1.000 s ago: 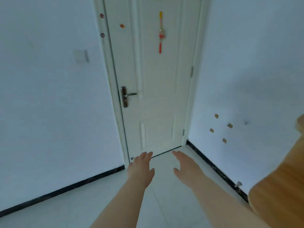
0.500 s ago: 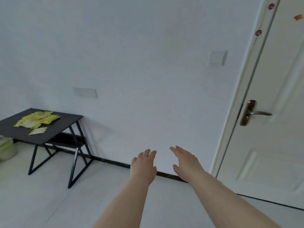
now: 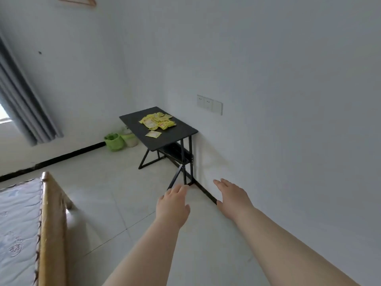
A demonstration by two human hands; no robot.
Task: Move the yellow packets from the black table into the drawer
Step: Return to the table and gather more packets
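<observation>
I hold both hands out, well short of the black table [image 3: 132,123] — the left hand [image 3: 173,207] and right hand [image 3: 233,197] carry nothing, fingers straight and loosely together. The yellow packets [image 3: 157,122] lie in a loose heap toward the table's wall-side edge, with 1 stray packet [image 3: 153,134] nearer its front corner. They look thin, flat and glossy — I judge a hasty scoop could slide some off the smooth matte top, and a bump might shift the slim metal legs. No drawer is in view.
</observation>
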